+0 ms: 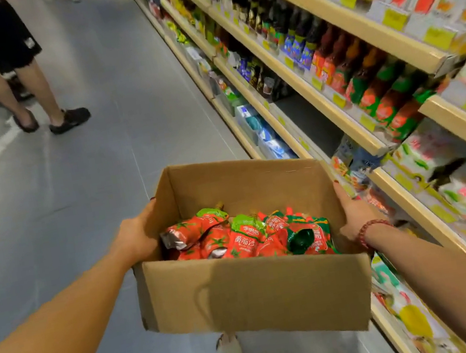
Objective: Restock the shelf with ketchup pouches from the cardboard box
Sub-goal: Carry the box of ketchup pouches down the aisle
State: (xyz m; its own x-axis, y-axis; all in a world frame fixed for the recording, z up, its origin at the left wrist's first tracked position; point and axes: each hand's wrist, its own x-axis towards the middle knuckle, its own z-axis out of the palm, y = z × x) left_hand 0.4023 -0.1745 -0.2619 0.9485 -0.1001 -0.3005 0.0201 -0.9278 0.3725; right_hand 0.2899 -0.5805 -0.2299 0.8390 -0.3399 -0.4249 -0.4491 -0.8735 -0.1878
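An open brown cardboard box (254, 290) is held in the air in front of me above the aisle floor. Several red and green ketchup pouches (245, 240) lie jumbled in its bottom. My left hand (135, 235) grips the box's left wall. My right hand (355, 214), with a red bead bracelet at the wrist, grips the right wall. The shelf unit (335, 111) runs along my right side, its wooden-edged shelves packed with bottles and bags.
Red-and-green sauce bottles (387, 95) fill the shelf at box height; pale bags (452, 170) sit lower. A person's bare legs in dark sandals (39, 116) stand at the far left. Grey aisle floor (85, 170) stretches ahead. My own foot (228, 351) shows below the box.
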